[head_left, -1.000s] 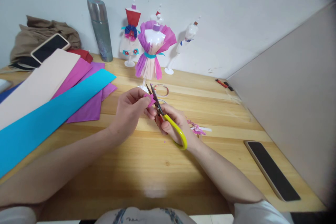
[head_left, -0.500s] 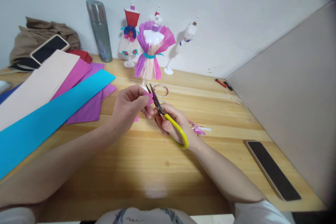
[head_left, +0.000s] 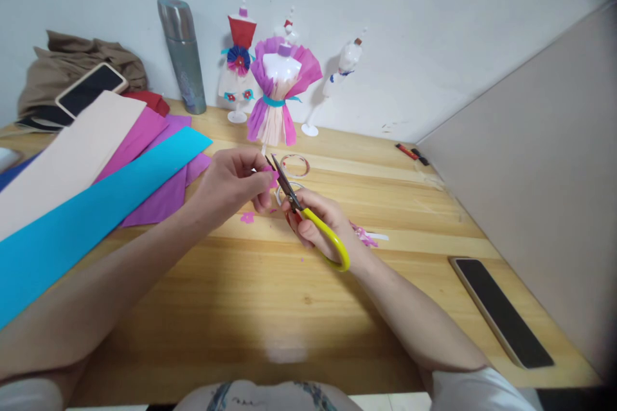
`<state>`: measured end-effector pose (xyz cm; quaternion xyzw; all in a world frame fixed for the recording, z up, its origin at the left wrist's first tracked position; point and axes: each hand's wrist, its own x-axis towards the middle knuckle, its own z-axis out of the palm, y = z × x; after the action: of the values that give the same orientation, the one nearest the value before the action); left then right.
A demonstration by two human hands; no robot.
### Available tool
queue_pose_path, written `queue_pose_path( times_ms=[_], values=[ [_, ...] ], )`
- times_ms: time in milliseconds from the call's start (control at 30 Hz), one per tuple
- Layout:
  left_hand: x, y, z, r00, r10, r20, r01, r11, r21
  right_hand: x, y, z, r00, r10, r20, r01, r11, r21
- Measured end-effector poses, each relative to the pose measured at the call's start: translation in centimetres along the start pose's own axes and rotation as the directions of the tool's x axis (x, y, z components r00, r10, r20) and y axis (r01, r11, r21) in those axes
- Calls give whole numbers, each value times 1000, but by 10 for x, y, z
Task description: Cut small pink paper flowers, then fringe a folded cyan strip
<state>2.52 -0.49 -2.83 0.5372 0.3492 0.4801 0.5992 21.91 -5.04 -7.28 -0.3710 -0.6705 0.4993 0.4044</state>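
Observation:
Between the thumb and fingers of my left hand (head_left: 240, 181) is a small piece of pink paper (head_left: 270, 177). My right hand (head_left: 324, 221) is wrapped round scissors (head_left: 324, 231) with one yellow handle loop and one red one. Their dark blades are slightly apart and reach up to the pink paper's right edge. Below my left hand a small pink paper flower (head_left: 247, 218) lies on the wooden table. Beyond the scissors are two rolls of tape (head_left: 295, 166), the nearer one partly hidden by my right hand. Pink paper scraps (head_left: 364, 235) lie right of my right wrist.
Small dress-form stands, one in a pink and purple paper dress (head_left: 282, 93), stand along the wall beside a grey flask (head_left: 184, 54). Coloured paper sheets (head_left: 110, 186) cover the left side. A phone (head_left: 501, 311) lies at the right; another (head_left: 91, 90) rests on brown cloth.
My left hand has shifted slightly left and up with the pink paper, showing more of the pink flower on the table. The scissors have barely moved.

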Motion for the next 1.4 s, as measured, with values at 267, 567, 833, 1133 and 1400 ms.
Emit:
queue_pose_path(
  times_ms=[267, 567, 833, 1133, 1400],
  values=[
    [1, 1, -2, 1000, -27, 12, 26, 999, 41, 0, 4, 1, 1000, -14, 11, 14, 999, 42],
    [4, 2, -8, 999, 8, 41, -11, 996, 84, 2, 3, 0, 999, 11, -38, -10, 1000, 29],
    [2, 1, -5, 995, -40, 92, 31, 995, 98, 2, -6, -6, 1000, 16, 9, -15, 996, -92],
    [2, -3, -3, 989, -91, 116, 73, 986, 152, 2, -9, -5, 997, 30, 75, -23, 996, -88],
    [2, -2, -3, 985, -149, 92, 126, 968, 218, 2, -6, -5, 994, 18, 103, -11, 997, -75]
  ],
)
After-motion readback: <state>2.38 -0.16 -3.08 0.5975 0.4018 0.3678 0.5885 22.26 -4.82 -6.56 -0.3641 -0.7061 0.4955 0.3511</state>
